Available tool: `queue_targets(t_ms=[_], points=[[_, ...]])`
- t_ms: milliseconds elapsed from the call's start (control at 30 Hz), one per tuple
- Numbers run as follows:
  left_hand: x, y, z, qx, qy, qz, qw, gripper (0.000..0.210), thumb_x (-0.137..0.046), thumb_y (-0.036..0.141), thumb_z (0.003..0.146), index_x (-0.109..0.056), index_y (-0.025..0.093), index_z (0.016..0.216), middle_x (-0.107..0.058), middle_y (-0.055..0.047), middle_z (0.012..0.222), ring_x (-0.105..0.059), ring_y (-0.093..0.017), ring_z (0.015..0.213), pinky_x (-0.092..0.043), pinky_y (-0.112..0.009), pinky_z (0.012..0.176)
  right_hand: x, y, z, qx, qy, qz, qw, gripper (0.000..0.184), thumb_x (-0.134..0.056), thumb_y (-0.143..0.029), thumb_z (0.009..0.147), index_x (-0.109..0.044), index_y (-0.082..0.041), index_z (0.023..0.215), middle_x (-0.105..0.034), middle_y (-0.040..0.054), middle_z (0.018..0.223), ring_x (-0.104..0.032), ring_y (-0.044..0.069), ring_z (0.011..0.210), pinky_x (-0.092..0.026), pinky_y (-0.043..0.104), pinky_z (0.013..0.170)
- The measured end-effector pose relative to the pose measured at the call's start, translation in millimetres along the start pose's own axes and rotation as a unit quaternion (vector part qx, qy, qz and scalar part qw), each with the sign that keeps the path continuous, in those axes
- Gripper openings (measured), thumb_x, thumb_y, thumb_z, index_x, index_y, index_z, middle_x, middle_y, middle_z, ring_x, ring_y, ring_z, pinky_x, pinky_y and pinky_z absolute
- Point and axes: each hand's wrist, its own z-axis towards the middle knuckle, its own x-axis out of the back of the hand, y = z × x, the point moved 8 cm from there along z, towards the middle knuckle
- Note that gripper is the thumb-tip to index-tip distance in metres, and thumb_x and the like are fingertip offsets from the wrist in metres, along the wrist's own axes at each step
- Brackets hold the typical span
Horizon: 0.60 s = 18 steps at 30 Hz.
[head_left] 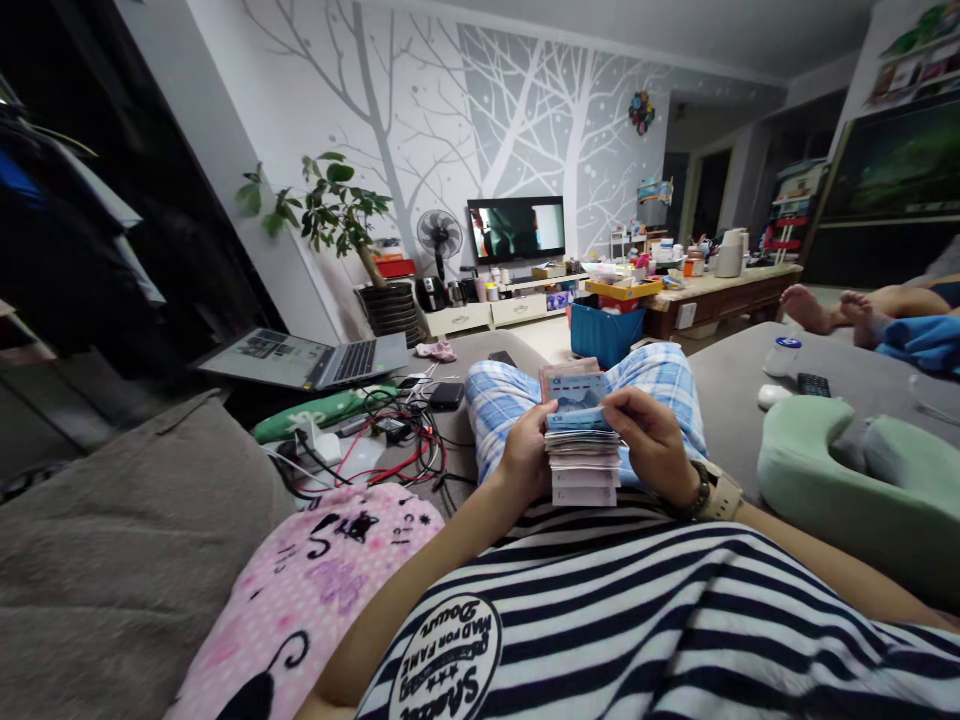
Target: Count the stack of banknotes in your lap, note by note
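Note:
A thick wad of banknotes [585,467] is spread in overlapping layers above my lap, between my two hands. My left hand [527,450] grips its left edge, with the thumb on top. At the upper right edge, my right hand [651,440] pinches a blue banknote [576,392] between thumb and fingers. Pinkish notes show behind the blue one, and paler notes fan down toward my striped shirt. My right wrist wears a watch with a beige strap [721,494] and a dark bracelet. Blue plaid cloth [495,405] covers my legs under the notes.
On my left lie an open laptop [315,360], tangled cables [405,430] and a pink cat-print blanket [322,590]. To my right are a green neck pillow [840,480], a white mouse [774,396] and a remote [814,384]. Another person's bare feet [832,312] rest farther right. A blue bin [606,332] stands ahead.

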Motion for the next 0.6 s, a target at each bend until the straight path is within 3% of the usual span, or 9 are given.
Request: queue_targets(t_ms=[200,600], points=[[4.9,4.7,1.1,-0.031,0.009,0.013,0.999,0.017,-0.076,0.026,0.076,-0.069,0.016,0.089,-0.074,-0.004,0.077,-0.074,-0.027,0.077,-0.059,-0.038,0.075,0.0,0.2,-0.4,-0.001,0.002,-0.001,1.0,0.018,-0.06,-0.035,0.096,-0.067,-0.023,0.085,-0.06,-0.0004,0.072,-0.052,0.016,0.065,-0.043,0.029,0.061],[9.1,7.3,4.0,-0.052,0.017,0.007,0.998,0.015,-0.076,0.019,0.07,-0.061,0.017,0.069,-0.072,-0.003,0.071,-0.073,-0.025,0.077,-0.056,-0.035,0.076,-2.4,-1.3,-1.3,0.001,-0.019,0.007,1.0,0.018,-0.06,-0.034,0.096,-0.066,-0.024,0.084,-0.058,-0.0008,0.069,-0.05,0.016,0.062,-0.041,0.03,0.059]])
